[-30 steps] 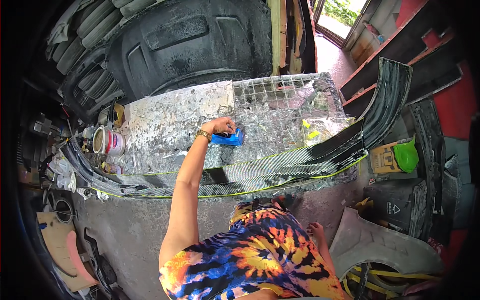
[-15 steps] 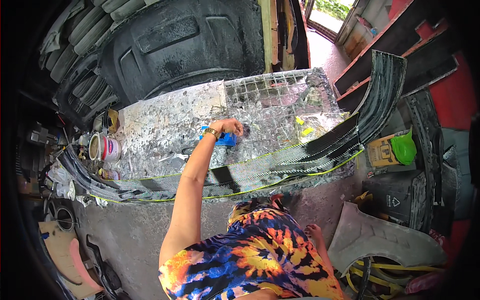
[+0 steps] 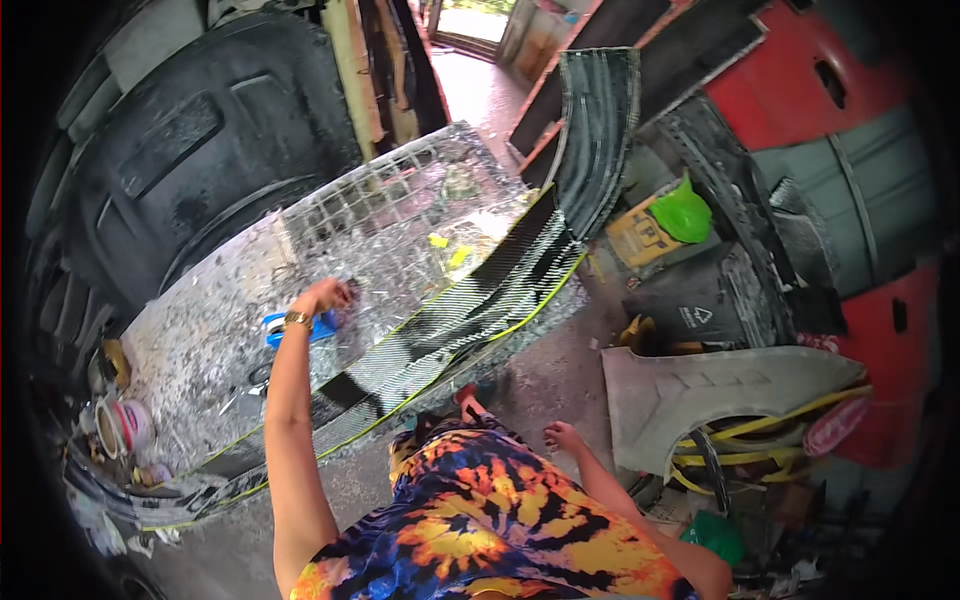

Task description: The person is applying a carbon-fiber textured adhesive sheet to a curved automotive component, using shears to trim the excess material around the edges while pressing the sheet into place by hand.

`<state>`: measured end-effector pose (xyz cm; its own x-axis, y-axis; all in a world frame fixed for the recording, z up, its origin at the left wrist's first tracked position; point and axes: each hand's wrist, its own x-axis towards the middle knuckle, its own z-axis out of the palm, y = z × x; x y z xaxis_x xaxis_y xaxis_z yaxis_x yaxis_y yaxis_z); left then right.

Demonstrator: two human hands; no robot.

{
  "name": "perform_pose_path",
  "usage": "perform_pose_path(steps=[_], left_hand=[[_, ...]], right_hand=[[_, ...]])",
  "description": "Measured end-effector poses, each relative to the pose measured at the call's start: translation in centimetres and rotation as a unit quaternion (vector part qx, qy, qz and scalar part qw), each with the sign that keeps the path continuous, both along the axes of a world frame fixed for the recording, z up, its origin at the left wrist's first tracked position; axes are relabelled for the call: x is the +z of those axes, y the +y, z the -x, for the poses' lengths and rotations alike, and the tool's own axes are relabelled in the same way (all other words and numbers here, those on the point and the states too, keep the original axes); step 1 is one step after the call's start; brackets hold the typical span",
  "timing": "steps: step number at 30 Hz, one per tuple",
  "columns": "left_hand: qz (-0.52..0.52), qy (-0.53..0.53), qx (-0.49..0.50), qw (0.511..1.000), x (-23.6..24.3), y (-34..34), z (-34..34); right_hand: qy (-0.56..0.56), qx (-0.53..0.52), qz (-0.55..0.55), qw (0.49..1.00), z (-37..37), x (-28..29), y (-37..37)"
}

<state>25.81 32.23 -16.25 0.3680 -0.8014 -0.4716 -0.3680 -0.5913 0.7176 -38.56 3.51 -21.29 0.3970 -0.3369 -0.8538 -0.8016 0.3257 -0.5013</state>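
Observation:
My left hand (image 3: 325, 297) reaches over the worktable (image 3: 210, 300), its fingers curled together just beside a blue tool, perhaps a tape dispenser (image 3: 285, 330), which lies partly beneath my wrist. Whatever sits between those fingers is too small to make out. Along the table's near edge runs a long curved mould (image 3: 600, 130) lined with black woven carbon-fibre cloth (image 3: 440, 325), edged by a yellow-green line. My left forearm crosses above it. My right hand (image 3: 568, 440) hangs at my side, away from the mould, its fingers loosely bent and slightly apart, holding nothing.
Scissors (image 3: 258, 378) lie left of the blue tool, yellow scraps (image 3: 450, 250) right of it. A white tub (image 3: 125, 427) stands at the table's left end. On the right are a yellow container (image 3: 640, 235) and a grey fender (image 3: 720, 400). A black hood panel (image 3: 200, 150) leans behind.
The view has swung to the right, so the table sits farther left and tilted. My right hand and forearm show more fully. My left hand stays by the blue tool.

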Motion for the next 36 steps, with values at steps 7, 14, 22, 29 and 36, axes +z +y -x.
perform_pose_path(steps=[7, 14, 22, 29, 36], left_hand=[[-0.093, -0.174, 0.009, 0.98, -2.0, -0.2, 0.3], [-0.048, -0.208, 0.145, 0.966, -2.8, -0.6, 1.0], [0.337, 0.253, 0.355, 0.834, 12.7, -5.7, 8.4], [0.406, 0.349, 0.313, 0.785, 23.2, -6.2, 19.4], [0.431, 0.22, 0.319, 0.815, 25.7, -12.2, 29.9]], right_hand=[[0.028, -0.003, 0.004, 1.0, 0.4, 0.7, 0.1], [0.009, -0.006, 0.005, 1.0, -0.8, 1.2, -0.5], [-0.114, 0.035, 0.081, 0.99, -5.0, 7.4, -0.9], [-0.352, 0.215, 0.179, 0.893, -22.9, 27.8, -1.6], [-0.476, 0.419, 0.204, 0.746, -31.5, 36.2, -6.3]])
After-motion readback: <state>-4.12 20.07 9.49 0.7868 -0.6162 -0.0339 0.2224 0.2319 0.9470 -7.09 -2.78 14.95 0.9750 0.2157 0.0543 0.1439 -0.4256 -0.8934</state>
